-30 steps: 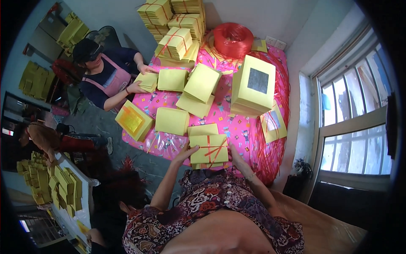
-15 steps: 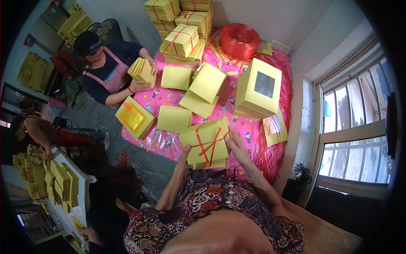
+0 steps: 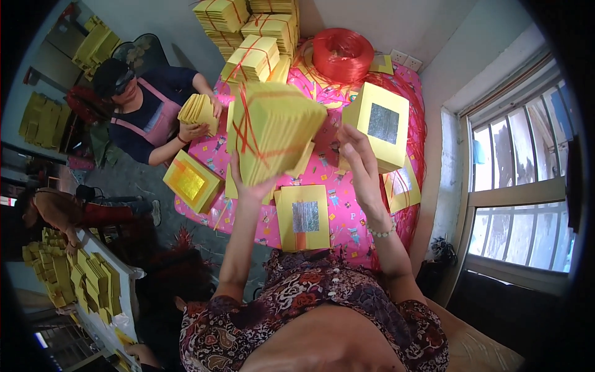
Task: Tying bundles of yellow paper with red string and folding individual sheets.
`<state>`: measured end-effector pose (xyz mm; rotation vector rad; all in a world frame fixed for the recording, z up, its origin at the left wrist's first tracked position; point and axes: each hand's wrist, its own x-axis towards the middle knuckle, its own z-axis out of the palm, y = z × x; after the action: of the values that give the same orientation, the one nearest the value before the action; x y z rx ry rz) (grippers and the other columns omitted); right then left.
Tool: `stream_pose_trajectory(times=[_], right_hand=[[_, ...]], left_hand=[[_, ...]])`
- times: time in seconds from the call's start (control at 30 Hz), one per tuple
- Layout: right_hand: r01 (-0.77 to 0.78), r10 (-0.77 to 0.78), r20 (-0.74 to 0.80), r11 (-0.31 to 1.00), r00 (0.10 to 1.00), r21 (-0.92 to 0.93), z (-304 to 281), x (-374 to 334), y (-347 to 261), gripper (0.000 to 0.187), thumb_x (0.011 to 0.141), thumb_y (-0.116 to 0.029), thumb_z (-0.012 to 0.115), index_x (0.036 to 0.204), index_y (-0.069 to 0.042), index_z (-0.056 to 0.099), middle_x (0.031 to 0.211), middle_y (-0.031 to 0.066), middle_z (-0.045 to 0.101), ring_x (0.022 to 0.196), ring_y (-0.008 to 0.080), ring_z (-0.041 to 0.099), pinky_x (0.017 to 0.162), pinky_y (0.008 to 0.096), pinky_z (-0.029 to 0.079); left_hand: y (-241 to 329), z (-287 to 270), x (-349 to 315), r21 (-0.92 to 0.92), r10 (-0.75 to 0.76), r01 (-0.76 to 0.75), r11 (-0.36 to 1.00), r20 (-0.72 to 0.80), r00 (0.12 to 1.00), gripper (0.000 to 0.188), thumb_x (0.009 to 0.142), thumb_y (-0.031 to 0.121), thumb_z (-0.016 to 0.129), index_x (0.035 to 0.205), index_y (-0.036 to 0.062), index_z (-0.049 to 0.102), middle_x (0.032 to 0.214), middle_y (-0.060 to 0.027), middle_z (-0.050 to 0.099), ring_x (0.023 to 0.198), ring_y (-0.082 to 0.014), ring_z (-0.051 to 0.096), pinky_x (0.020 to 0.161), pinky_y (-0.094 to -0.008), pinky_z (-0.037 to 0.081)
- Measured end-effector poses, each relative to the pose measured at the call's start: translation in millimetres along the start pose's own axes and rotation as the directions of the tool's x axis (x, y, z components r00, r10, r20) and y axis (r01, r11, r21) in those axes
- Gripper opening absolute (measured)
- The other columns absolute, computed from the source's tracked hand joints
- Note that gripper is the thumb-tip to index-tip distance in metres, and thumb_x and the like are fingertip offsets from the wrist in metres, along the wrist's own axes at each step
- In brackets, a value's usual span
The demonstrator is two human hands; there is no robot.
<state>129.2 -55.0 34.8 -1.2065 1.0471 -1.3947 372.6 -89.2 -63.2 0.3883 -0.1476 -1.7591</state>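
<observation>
Pink patterned cloth (image 3: 339,214) covered the tabletop (image 3: 265,228), and a tied bundle (image 3: 279,133) of yellow paper was lifted above it, somewhat blurred. Nearer the wearer than the bundle, a silver-patched stack (image 3: 286,214) lay on the cloth. The left hand (image 3: 251,188) was clamped on the bundle's near lower edge; the right hand (image 3: 362,162) stood apart from it, off to its right and loosely spread. Red strips (image 3: 246,127) crossed the bundle. Left of it and slightly nearer sat a gold-patched stack (image 3: 189,180); right of it, a taller stack (image 3: 365,118) with a silver square. Farther left of the bundle, a co-worker (image 3: 152,105) held yellow folders (image 3: 199,113). Beyond the bundle stood strapped piles (image 3: 273,28), and beyond it to the right, a red coil (image 3: 334,65).
</observation>
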Motion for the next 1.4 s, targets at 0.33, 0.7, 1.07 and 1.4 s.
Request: stream_pose_trajectory(times=[0.33,0.7,1.07,1.4], right_hand=[[-0.422,0.471,-0.209,0.875,0.857,0.239,-69.5,-109.3,70.5,0.028,0.098,-0.019,0.05,0.119,-0.002,0.054,0.115,0.0109,0.061,0.111,0.0198,0.058,0.092,0.0334,0.047],[-0.426,0.561,-0.44,0.824,0.701,0.373,-107.8,-162.8,82.4,0.026,0.097,-0.023,0.052,0.116,-0.004,0.055,0.109,0.0066,0.061,0.1,0.0181,0.06,0.084,0.0317,0.049],[-0.449,0.595,-0.416,0.799,0.688,0.4,-138.2,-150.6,99.5,0.023,0.097,-0.021,0.052,0.113,-0.005,0.056,0.106,0.0044,0.062,0.095,0.0139,0.06,0.084,0.029,0.047],[-0.44,0.621,-0.415,0.775,0.665,0.454,-141.3,-144.8,101.6,0.021,0.097,-0.02,0.052,0.111,-0.005,0.057,0.105,0.0053,0.063,0.096,0.014,0.06,0.085,0.0292,0.047]], left_hand=[[-42.5,143.8,173.7,0.191,0.107,-0.061,0.98,-0.24,0.965,0.084,0.07,0.07,0.056,0.135,0.0195,0.044,0.135,-0.0077,0.046,0.123,-0.0299,0.041,0.099,-0.0534,0.032],[-117.1,113.2,303.9,-0.023,0.131,-0.159,0.987,-0.459,0.879,0.07,0.089,0.063,0.034,0.136,0.0132,0.047,0.14,-0.0054,0.047,0.123,-0.026,0.049,0.106,-0.0442,0.036],[-119.3,99.6,319.8,-0.154,0.174,-0.225,0.962,-0.288,0.942,0.059,0.093,0.048,0.041,0.136,0.0088,0.043,0.137,-0.0111,0.046,0.123,-0.0267,0.047,0.105,-0.0451,0.036],[-145.0,93.4,323.5,-0.099,0.131,-0.149,0.984,-0.166,0.977,0.054,0.094,0.041,0.042,0.136,0.0064,0.04,0.137,-0.014,0.044,0.124,-0.0292,0.046,0.106,-0.0462,0.036]])
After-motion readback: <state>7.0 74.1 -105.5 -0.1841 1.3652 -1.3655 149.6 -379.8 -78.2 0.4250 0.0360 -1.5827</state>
